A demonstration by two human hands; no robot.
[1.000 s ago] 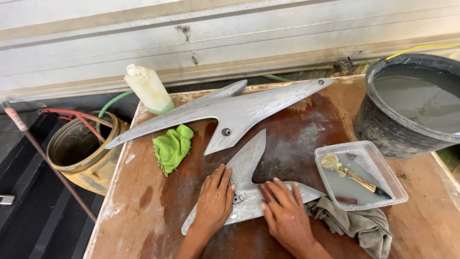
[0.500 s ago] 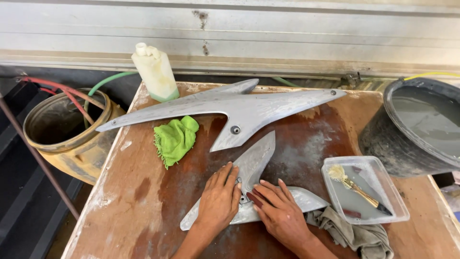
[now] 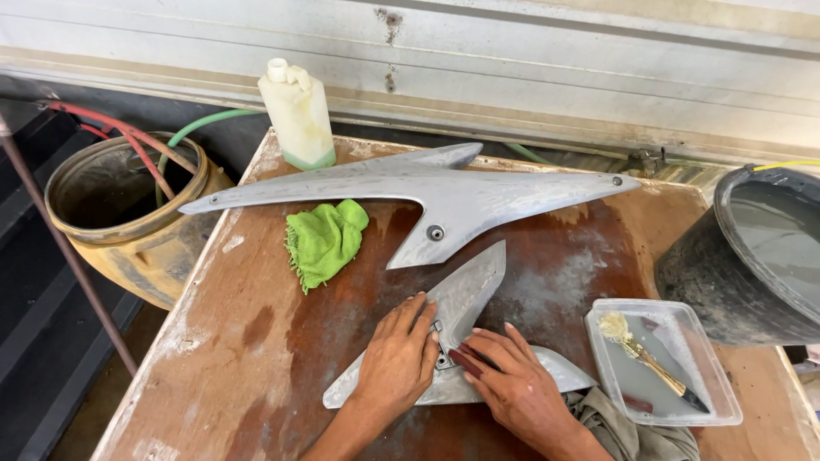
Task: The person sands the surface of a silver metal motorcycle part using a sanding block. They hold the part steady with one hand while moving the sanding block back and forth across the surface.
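Far left, off the table edge: round tan drum (image 3: 128,218) with red and green hoses (image 3: 162,149) draped into it. Wet brown wooden table (image 3: 248,341) fills the middle. At its back edge a cream plastic bottle (image 3: 299,115) stands upright. In front of it a long grey pointed body panel (image 3: 444,198) lies flat across the table, with a crumpled green cloth (image 3: 325,241) touching its near side. Nearer the camera, a smaller grey panel (image 3: 465,294) lies flat, tip pointing up-right. Left hand (image 3: 397,363) rests flat, palm down, fingers spread, on this panel's left part. Right hand (image 3: 517,384) sits just beside it, the two hands close together, its fingers pressing a small dark reddish strip (image 3: 468,360) against the panel surface. A grey rag (image 3: 628,431) lies under the right wrist. Right of that, a clear shallow tray (image 3: 662,363) holds a worn brush (image 3: 641,354). Far right: dark bucket (image 3: 692,273) holding grey liquid.
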